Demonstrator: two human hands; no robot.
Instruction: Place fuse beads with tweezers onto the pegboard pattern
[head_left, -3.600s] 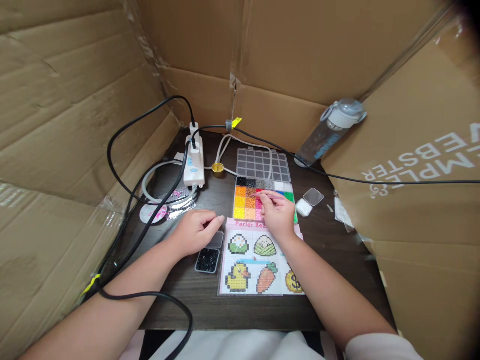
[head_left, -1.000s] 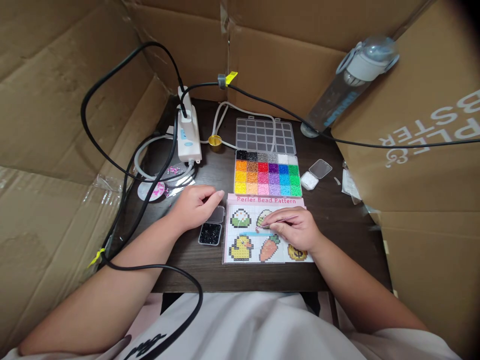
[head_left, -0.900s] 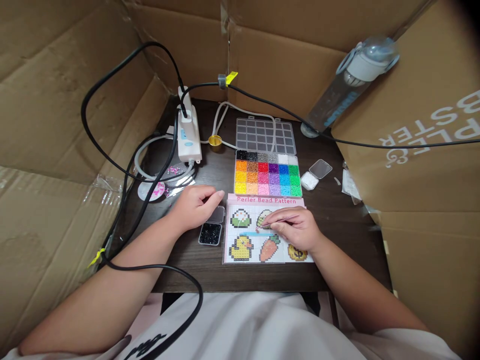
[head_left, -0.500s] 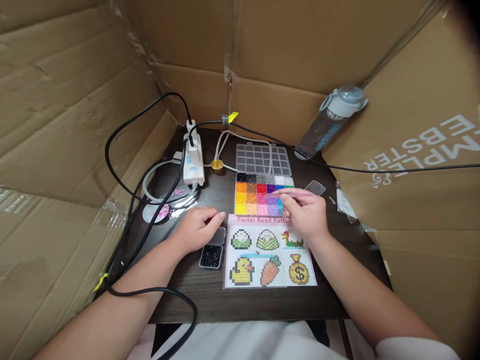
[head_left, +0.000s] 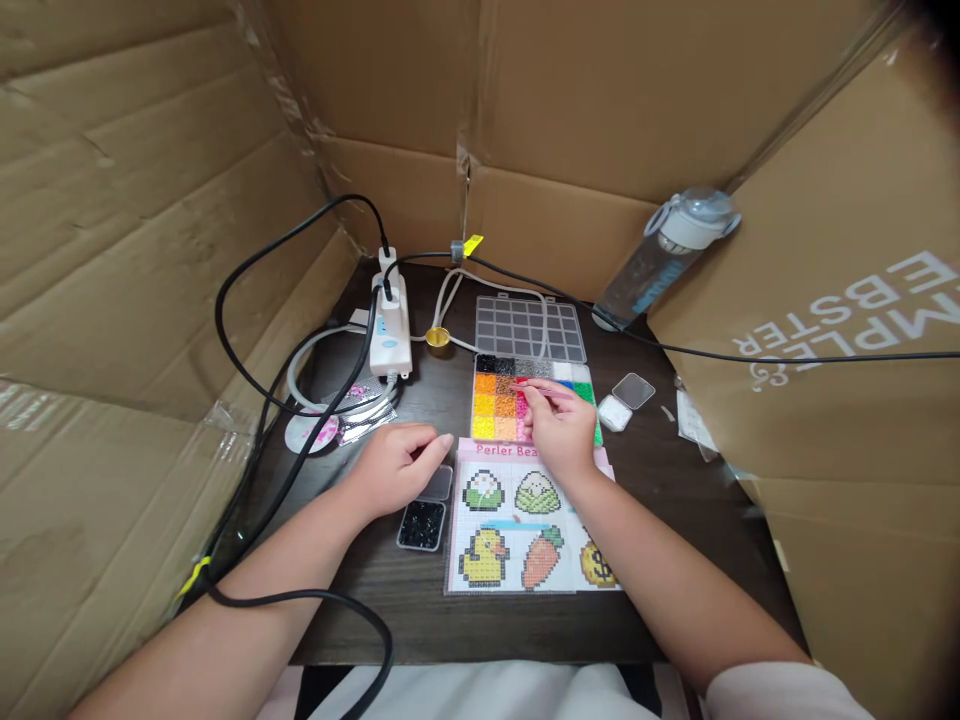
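Note:
My right hand [head_left: 561, 430] pinches pink tweezers [head_left: 553, 393], their tips over the orange and brown compartments of the sorted bead box [head_left: 486, 405]. The hand covers part of the box's right half. My left hand [head_left: 397, 462] rests on the table, fingers loosely curled in and thumb pointing right, with nothing visible in it. Just beside it lies a small clear case of black beads [head_left: 421, 526], its lid [head_left: 436, 484] folded back. Below the bead box lies the bead pattern sheet [head_left: 517, 560], showing a duck, a carrot and other pictures; my right forearm hides its right part.
The bead box's clear lid [head_left: 529, 330] lies folded back behind it. A small case of white beads [head_left: 615, 413], a water bottle [head_left: 660, 265], a gold cup [head_left: 437, 340], a power strip [head_left: 390, 345] and black cables [head_left: 225, 300] surround the work area. Cardboard walls [head_left: 397, 170] enclose the table.
My right hand has moved left across the bead box with the tweezers, uncovering the white bead case on the right. My left hand stays nearly still. The view has shifted slightly.

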